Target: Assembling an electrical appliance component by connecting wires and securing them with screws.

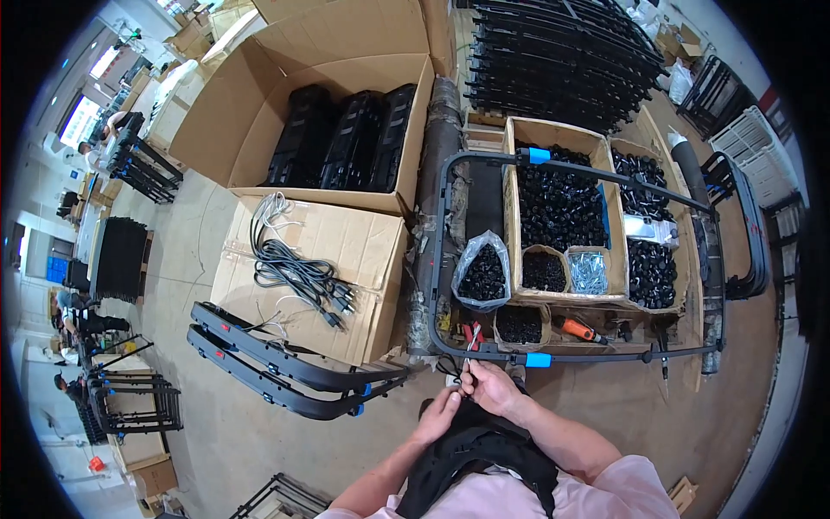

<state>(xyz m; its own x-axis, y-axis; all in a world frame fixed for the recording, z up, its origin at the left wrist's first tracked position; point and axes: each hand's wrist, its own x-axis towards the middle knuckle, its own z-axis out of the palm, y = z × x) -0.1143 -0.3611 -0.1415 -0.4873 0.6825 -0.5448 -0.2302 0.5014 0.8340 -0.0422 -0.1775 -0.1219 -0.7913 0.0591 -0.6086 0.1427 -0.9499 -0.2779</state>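
Note:
My left hand [439, 419] is closed, its fingertips pinching near a thin black cable [447, 363] that loops at the near edge of a black rectangular frame [596, 356]. Right beside it, my right hand [494, 391] is closed too, thumb and fingers pressed together at the same spot. What lies between the fingertips is small and partly hidden, but it seems to be the cable. Just beyond the hands is a red-handled tool [472, 334], like pliers. The frame rests across the workbench and carries blue wrappings [538, 156] on its far and near bars.
Inside the frame stand a wooden bin [512, 208] of black parts, a bag [488, 298] of black pieces and an orange screwdriver [581, 329]. At left, power cords [294, 268] lie on a carton [372, 233], with curved black rails [285, 368] beside it. Other people work far left.

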